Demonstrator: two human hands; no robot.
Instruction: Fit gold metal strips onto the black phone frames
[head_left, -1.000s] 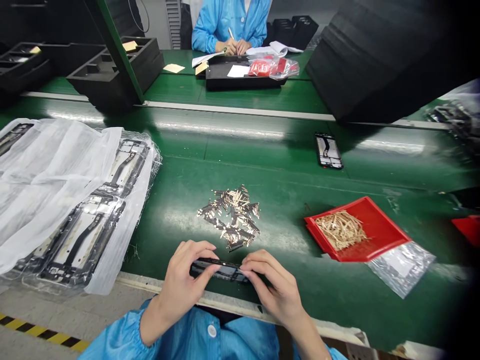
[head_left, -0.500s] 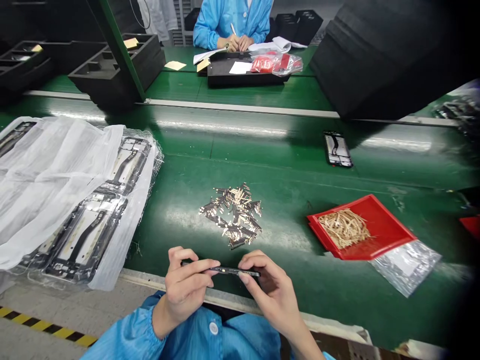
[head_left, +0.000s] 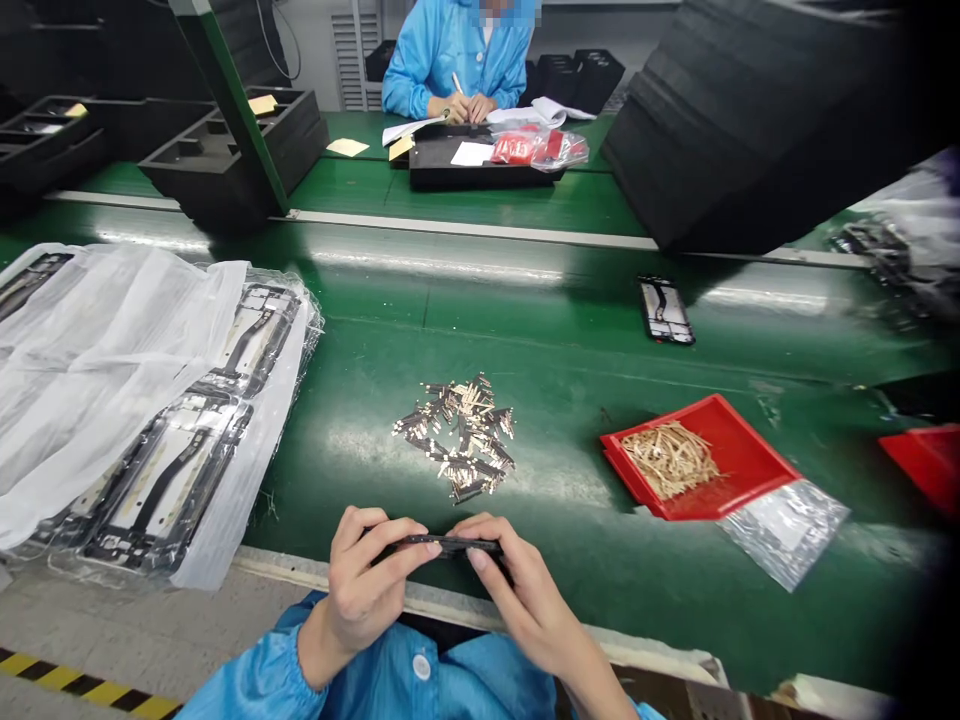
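A thin black phone frame (head_left: 450,545), seen edge-on, is held between my two hands just above the near edge of the green table. My left hand (head_left: 371,575) grips its left end, with the index and middle fingers stretched along it. The right end is pinched between the thumb and fingers of my right hand (head_left: 517,585). Beyond my hands lies a loose pile of small black and gold strips (head_left: 461,435) on the table. Only the frame's narrow side shows; its faces are hidden.
Phone frames under white wrapping (head_left: 112,340) fill the left. A red tray (head_left: 742,465) of tan strips and a clear bag (head_left: 791,525) lie right. Another phone frame (head_left: 666,310) lies farther back. Across the table, a person (head_left: 457,60) writes beside black boxes (head_left: 480,175).
My right hand has shifted slightly left and down, nearer my left hand. The held frame has tilted a little. The whole view has shifted slightly.
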